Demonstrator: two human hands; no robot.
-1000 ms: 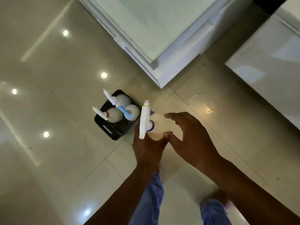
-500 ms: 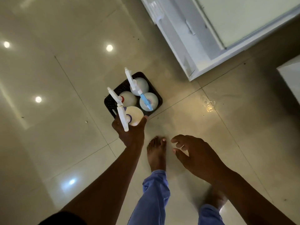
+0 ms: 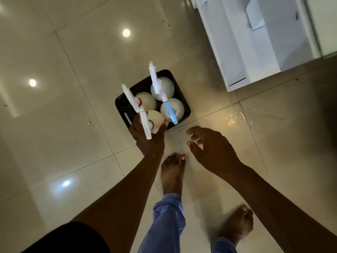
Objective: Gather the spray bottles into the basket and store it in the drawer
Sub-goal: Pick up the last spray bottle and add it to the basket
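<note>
**Ana:** This is the head view, looking down at the floor. Where are the bottles?

**Ben:** In the black basket, which sits on the floor. Three stand in it already. The back bottle has a white top. The left bottle has a red ring. The right bottle has a blue top.

**Ana:** And the fourth bottle?

**Ben:** It is at the near left corner of the basket. The left hand is wrapped around it from below. I cannot tell if it is all the way down.

**Ana:** Which way does it point?

**Ben:** It stands up tall, so its long way goes up and down. Its white spray top points back at the person. The blue top points that way too. The other two tops point away and to the left.

**Ana:** What about the right hand?

**Ben:** It holds nothing. Its fingers are loose and half curled. It hangs near the basket, just to the right of the left hand, not touching.

**Ana:** So which hand is nearer the basket?

**Ben:** The left one, because it is right at the edge. The basket lies in front of both hands. I think letting go comes next, then lifting the basket.

**Ana:** Where does it go?

**Ben:** The white cabinet stands up and to the right. I cannot pick out a drawer there.
</note>
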